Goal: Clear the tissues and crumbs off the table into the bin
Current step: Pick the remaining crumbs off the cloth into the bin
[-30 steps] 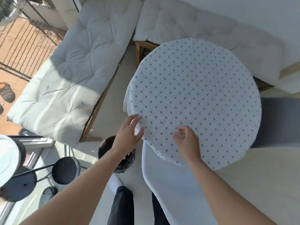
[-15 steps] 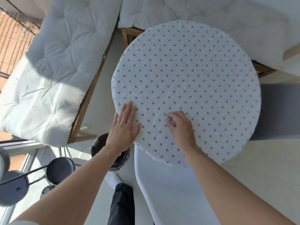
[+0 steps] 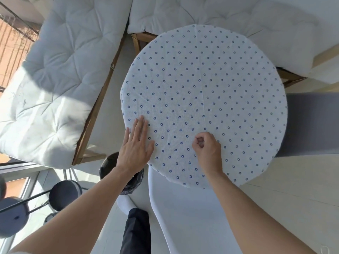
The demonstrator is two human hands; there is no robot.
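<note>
The round table [image 3: 201,85] wears a white cloth with small blue flowers, lying flat. A tiny white crumb [image 3: 211,110] sits near its middle; no tissues show on it. My left hand [image 3: 135,147] rests flat and open on the cloth at the near left edge. My right hand [image 3: 207,149] is on the near part of the cloth with its fingers curled into a pinch; whether anything small is between them is hidden. The black bin [image 3: 108,165] stands on the floor below the left hand, mostly covered by my wrist.
A white chair [image 3: 179,217] is tucked under the near edge. White cushioned benches [image 3: 60,74] run along the left and back. A grey seat [image 3: 311,123] is at the right. Black round stools [image 3: 64,193] stand at the lower left by a railing.
The cloth's near-left edge, lifted and rumpled before, now lies flat. My left hand has slid onto it, palm down. My right hand's fingers have curled into a pinch.
</note>
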